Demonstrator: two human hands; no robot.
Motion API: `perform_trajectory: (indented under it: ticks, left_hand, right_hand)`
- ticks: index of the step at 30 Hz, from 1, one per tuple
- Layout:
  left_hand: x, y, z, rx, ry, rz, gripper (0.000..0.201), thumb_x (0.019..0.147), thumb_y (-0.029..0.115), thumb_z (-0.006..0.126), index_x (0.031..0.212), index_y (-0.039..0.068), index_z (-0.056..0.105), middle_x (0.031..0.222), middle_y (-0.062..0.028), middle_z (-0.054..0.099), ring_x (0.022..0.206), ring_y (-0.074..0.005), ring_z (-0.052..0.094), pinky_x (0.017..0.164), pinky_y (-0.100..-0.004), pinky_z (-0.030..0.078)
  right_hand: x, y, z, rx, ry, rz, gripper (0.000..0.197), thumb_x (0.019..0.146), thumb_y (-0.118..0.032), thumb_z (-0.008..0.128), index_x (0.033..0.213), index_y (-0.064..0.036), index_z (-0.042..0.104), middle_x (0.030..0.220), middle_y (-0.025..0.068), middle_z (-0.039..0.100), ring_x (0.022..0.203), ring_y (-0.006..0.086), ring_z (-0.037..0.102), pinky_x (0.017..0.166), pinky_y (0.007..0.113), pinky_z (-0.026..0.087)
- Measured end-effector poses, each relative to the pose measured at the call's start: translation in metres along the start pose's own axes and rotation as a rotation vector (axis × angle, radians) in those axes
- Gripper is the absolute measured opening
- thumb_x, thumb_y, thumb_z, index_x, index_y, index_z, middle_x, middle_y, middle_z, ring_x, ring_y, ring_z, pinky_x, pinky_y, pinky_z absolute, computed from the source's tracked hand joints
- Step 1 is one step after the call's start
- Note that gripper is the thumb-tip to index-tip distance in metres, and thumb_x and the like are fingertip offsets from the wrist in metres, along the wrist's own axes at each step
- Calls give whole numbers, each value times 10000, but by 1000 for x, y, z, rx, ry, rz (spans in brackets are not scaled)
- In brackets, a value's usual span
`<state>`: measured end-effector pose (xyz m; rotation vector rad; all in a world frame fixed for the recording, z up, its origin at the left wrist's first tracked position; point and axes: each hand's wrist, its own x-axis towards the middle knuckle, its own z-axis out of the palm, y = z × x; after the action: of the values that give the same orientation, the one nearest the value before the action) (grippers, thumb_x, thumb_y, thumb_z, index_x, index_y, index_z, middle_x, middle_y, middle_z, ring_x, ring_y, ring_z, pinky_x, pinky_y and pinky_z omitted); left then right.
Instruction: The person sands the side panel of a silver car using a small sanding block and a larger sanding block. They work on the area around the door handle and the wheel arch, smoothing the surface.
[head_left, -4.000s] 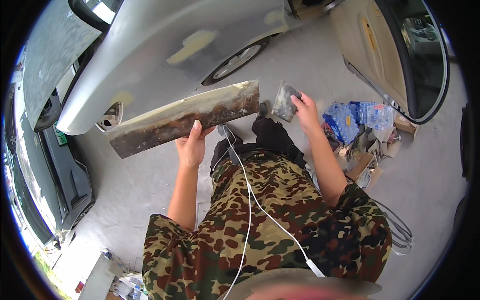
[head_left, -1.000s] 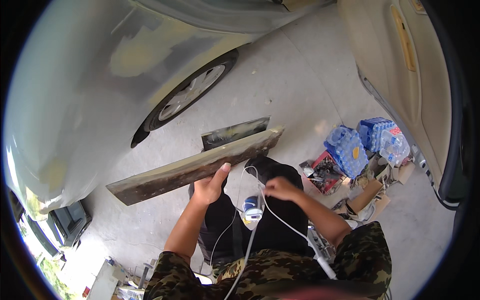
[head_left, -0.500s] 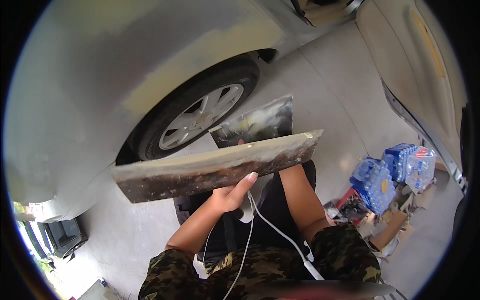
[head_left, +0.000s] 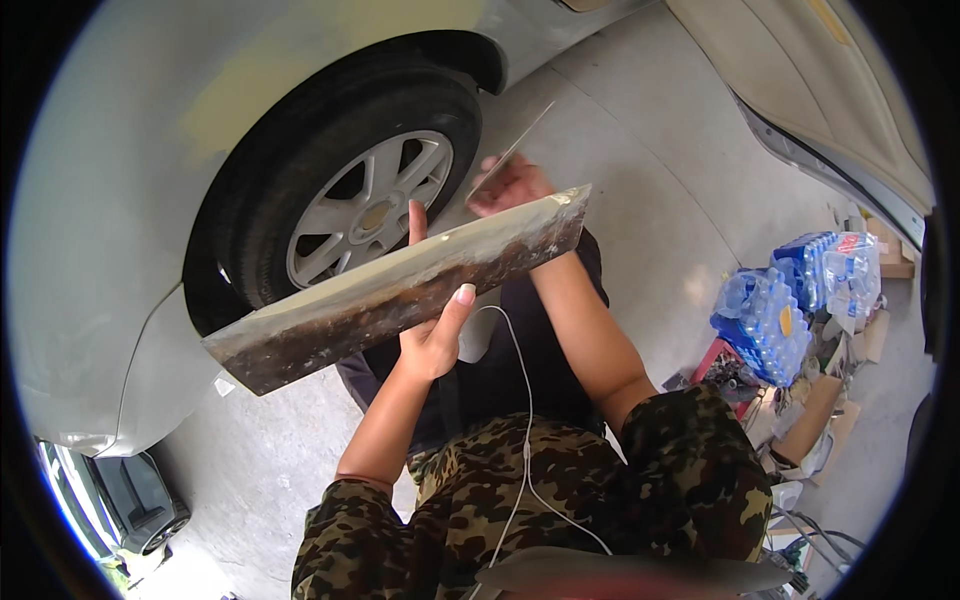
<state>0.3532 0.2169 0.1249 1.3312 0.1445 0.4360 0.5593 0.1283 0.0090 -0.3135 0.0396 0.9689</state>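
My left hand (head_left: pixel 432 348) grips the lower edge of a long, dark putty board (head_left: pixel 400 300), thumb on the near face and a finger showing beyond the top edge. Pale yellowish putty coats the board's upper edge; its lower part is brown-black and scuffed. Just past the board's right end, my right hand (head_left: pixel 515 188) is closed on a thin flat putty spreader (head_left: pixel 528 132), seen almost edge-on and tilted up to the right. This hand is partly blurred, and the board hides its wrist. The two tools look apart.
A car's grey fender (head_left: pixel 120 110) with yellowish filler patches curves over a wheel (head_left: pixel 370 215) at the left. An open door panel (head_left: pixel 800 90) stands at upper right. Blue bottle packs (head_left: pixel 765 325) and cardboard scraps (head_left: pixel 808 420) lie on the floor. A white cable (head_left: pixel 527 420) hangs before me.
The spreader has turned from showing its broad, smeared face to nearly edge-on, and my right hand has come into sight up and left. The board has shifted up and left and tilts more.
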Motion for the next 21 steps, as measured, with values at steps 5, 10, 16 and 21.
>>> perform_trajectory:
  ticks: [5, 10, 16, 21]
  left_hand:
    - [-8, -11, -12, -3, 94, 87, 717, 1065, 91, 613, 1674, -24, 252, 1793, -247, 148, 1590, -306, 331, 1288, -479, 282]
    - [-20, -30, -23, 39, 296, 39, 362, 1051, 56, 702, 1398, -17, 631, 1348, -95, 675, 1235, -198, 615, 1117, -377, 459]
    - [-22, -28, -34, 126, 152, -16, 497, 1051, 20, 665, 1521, 3, 505, 1488, -105, 581, 1367, -222, 537, 1203, -414, 383]
    - [-12, -9, -34, 294, 112, 44, 254, 1068, 85, 695, 1287, -43, 705, 1246, -107, 731, 1147, -203, 656, 1051, -345, 495]
  right_hand:
    - [-55, -60, -40, -178, 351, -369, 246, 1062, -228, 658, 1260, -82, 660, 1219, 100, 740, 1184, 269, 698, 1064, 458, 544]
    - [-117, -96, -14, -342, 345, -483, 160, 1081, -155, 632, 1183, -46, 689, 1165, 66, 761, 1091, 213, 726, 990, 406, 576]
    - [-99, -59, 27, -545, 267, -395, 179, 1077, -139, 661, 1187, -6, 708, 1113, 53, 753, 1020, 147, 718, 927, 391, 593]
    - [-84, -44, 40, -681, 298, -345, 196, 1068, -145, 688, 1178, 14, 721, 1076, 59, 753, 940, 145, 723, 845, 370, 633]
